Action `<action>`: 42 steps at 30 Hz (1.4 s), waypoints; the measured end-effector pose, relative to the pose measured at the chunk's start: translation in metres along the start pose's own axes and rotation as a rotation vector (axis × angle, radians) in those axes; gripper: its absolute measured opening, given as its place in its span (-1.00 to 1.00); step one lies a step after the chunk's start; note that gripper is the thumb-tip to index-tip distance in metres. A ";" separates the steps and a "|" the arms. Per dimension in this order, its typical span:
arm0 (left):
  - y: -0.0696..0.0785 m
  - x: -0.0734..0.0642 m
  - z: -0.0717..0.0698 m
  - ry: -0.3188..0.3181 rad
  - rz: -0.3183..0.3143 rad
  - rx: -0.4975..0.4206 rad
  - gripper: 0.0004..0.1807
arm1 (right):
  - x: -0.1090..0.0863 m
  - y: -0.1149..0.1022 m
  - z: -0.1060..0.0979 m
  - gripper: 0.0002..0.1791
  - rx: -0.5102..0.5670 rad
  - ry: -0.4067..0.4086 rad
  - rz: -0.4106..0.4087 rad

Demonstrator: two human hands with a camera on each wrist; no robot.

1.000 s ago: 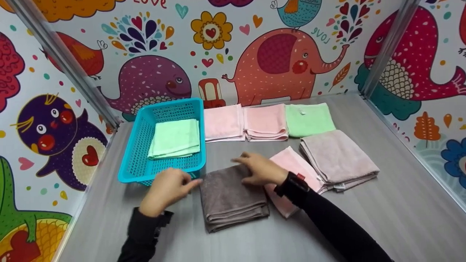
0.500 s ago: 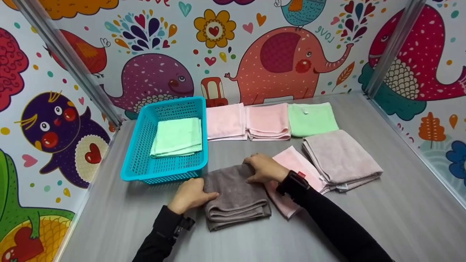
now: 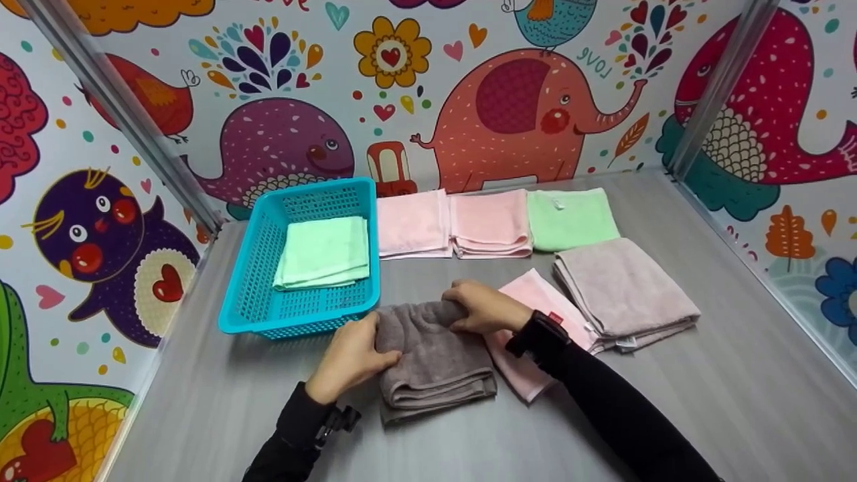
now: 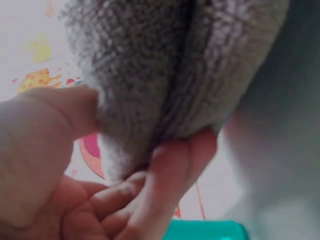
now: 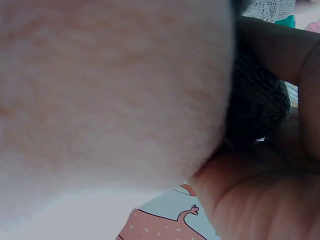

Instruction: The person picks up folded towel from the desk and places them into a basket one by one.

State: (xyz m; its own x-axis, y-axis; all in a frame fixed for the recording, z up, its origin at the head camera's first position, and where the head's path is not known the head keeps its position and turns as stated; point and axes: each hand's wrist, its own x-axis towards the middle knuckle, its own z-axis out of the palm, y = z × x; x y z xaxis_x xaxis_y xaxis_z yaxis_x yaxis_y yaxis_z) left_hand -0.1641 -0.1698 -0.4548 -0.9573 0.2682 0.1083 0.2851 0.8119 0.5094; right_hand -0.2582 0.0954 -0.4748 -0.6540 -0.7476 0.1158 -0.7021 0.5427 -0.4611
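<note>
A folded grey-brown towel (image 3: 438, 358) lies in front of the person, its far side lifted and creased between the hands. The left hand (image 3: 349, 356) grips its left edge, thumb on top; the left wrist view shows the thumb and fingers (image 4: 167, 180) pinching the thick fold of the towel (image 4: 135, 75). At the far right corner, the right hand (image 3: 487, 308) pinches the same towel, its fingertips partly hidden. A pink towel (image 3: 525, 371) lies under the right wrist, and its blurred pink cloth (image 5: 110, 95) fills much of the right wrist view beside the gripped dark fold (image 5: 257, 97).
A turquoise basket (image 3: 234, 294) at the left holds a folded light green towel (image 3: 325, 251). Along the back wall lie two folded pink towels (image 3: 414, 224) and a green towel (image 3: 572, 219). A larger beige-pink towel (image 3: 626, 288) lies at the right. Printed walls border the grey table (image 3: 736, 402).
The left hand has moved right from beside the basket onto the grey-brown towel and grips its left edge. The right hand has closed on the far corner, and the towel's far side has risen and creased.
</note>
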 end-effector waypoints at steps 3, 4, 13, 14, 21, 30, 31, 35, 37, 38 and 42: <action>0.011 -0.005 -0.005 0.074 0.067 0.028 -0.56 | 0.000 0.004 -0.007 -0.68 0.044 0.012 -0.021; 0.015 -0.007 -0.006 0.107 0.093 0.040 -0.55 | -0.001 0.006 -0.009 -0.68 0.065 0.017 -0.026; 0.037 -0.019 -0.025 0.293 0.204 -0.068 -0.65 | -0.008 0.006 -0.035 -0.66 0.299 0.119 -0.069; 0.038 -0.019 -0.027 0.302 0.200 -0.089 -0.65 | -0.010 0.005 -0.039 -0.66 0.332 0.141 -0.072; 0.031 -0.014 -0.029 0.348 0.154 -0.224 -0.51 | -0.014 -0.006 -0.056 -0.59 0.590 0.303 -0.065; 0.024 -0.009 -0.030 0.413 0.207 -0.369 -0.54 | -0.013 -0.017 -0.065 -0.55 0.823 0.400 0.102; 0.024 -0.009 -0.030 0.408 0.210 -0.377 -0.54 | -0.013 -0.017 -0.065 -0.57 0.820 0.390 0.104; 0.022 -0.008 -0.029 0.389 0.211 -0.405 -0.56 | -0.014 -0.018 -0.063 -0.63 0.769 0.369 0.079; 0.022 -0.008 -0.030 0.384 0.209 -0.408 -0.56 | -0.014 -0.018 -0.063 -0.66 0.746 0.371 0.057; 0.021 -0.008 -0.030 0.384 0.208 -0.404 -0.57 | -0.014 -0.018 -0.062 -0.66 0.734 0.375 0.047; 0.020 -0.007 -0.030 0.390 0.207 -0.384 -0.58 | -0.013 -0.018 -0.061 -0.69 0.696 0.391 0.013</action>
State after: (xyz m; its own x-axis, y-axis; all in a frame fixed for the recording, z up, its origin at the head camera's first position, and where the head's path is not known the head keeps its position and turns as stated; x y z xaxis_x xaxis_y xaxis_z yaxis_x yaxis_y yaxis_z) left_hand -0.1534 -0.1711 -0.4197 -0.8514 0.1310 0.5079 0.4996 0.4976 0.7091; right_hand -0.2544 0.1193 -0.4144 -0.8030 -0.4841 0.3477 -0.4410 0.0902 -0.8930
